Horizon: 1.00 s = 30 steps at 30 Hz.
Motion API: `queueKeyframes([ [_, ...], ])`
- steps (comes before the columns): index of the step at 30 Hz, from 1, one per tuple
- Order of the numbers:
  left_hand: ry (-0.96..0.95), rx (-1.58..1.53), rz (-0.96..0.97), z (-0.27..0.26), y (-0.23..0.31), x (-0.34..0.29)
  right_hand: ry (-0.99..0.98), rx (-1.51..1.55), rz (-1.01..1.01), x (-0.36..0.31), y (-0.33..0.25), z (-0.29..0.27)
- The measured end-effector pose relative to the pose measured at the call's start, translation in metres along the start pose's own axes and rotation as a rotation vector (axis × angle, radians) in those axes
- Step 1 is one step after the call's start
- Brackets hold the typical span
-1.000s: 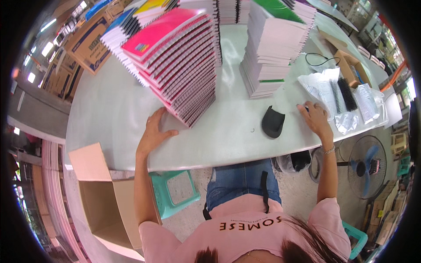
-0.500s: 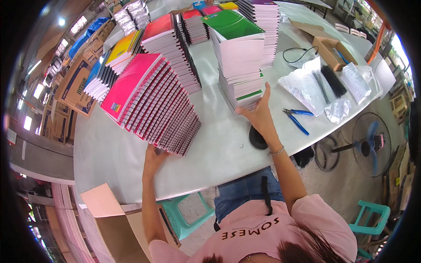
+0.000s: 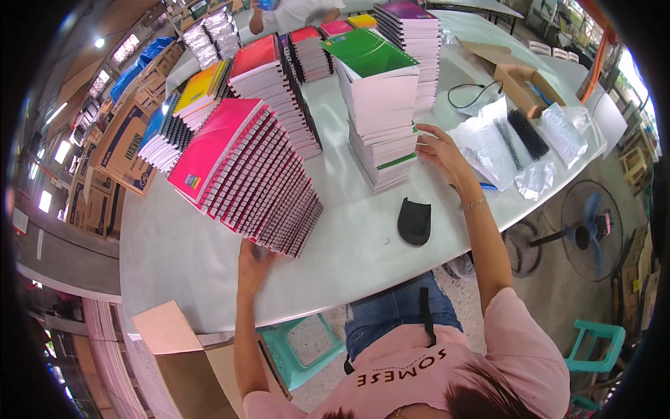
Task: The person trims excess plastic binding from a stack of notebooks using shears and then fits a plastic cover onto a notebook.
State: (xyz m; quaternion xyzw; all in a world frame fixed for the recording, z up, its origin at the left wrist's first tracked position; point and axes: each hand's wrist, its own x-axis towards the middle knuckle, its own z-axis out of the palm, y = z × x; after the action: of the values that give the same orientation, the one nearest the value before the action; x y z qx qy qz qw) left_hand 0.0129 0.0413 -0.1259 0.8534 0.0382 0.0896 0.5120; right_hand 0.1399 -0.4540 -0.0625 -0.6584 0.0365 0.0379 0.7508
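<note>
A tall stack of pink spiral-bound notebooks stands at the left, its wire spines facing me. My left hand is at the stack's near bottom corner, thumb apart; its other fingers are mostly hidden by the stack. In the middle stands a stack topped by a green notebook, with pale page edges below and a green cover low down. My right hand is at this stack's right side, fingers spread and fingertips against or very near the pages. A black rounded flat piece lies on the table nearer me.
Behind stand red, yellow, blue and purple notebook stacks. Right on the table lie black binding coils, silvery wrap, blue-handled cutters and an open carton. A person sits opposite.
My right hand has moved away from the green stack's near corner to farther along its right side, uncovering the black piece and covering most of the cutters. My left hand stays at the pink stack.
</note>
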Motion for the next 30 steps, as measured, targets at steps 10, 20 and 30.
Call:
queueKeyframes([
  [10,-0.203,-0.110,0.190,0.161,0.138,-0.076,-0.203,0.248,0.024,0.078,0.007,0.030],
  [20,-0.097,0.445,0.249,0.245,0.139,0.029,-0.329,-0.203,-0.105,0.093,0.016,0.019],
  [30,-0.146,0.316,0.279,0.251,0.148,0.042,-0.325,-0.417,-0.465,0.139,0.059,-0.010],
])
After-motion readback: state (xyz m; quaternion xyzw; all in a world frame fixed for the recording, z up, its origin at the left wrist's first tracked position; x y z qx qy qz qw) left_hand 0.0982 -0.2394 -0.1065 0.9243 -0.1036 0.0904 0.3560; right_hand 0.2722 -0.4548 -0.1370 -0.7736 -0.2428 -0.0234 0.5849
